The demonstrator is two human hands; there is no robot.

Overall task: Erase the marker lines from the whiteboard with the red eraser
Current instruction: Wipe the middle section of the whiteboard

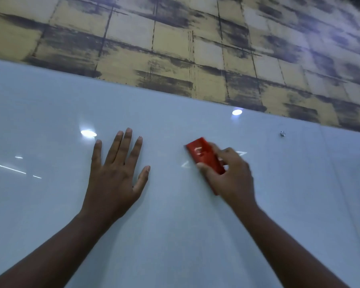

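Right hand (pixel 227 173): red eraser (pixel 205 155) is gripped, pressed on whiteboard (pixel 175 204) at centre frame for wiping | Left hand (pixel 116 171): laid flat, fingers spread, likely for bracing.

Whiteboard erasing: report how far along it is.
Done: most of the glossy white whiteboard shows no marks. In hand: the right hand grips the red plastic eraser; the left hand rests flat. Left: faint pale lines beside the eraser.

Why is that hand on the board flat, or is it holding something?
Flat and holding nothing: the left hand lies with fingers spread straight on the whiteboard. The right hand grips the red eraser.
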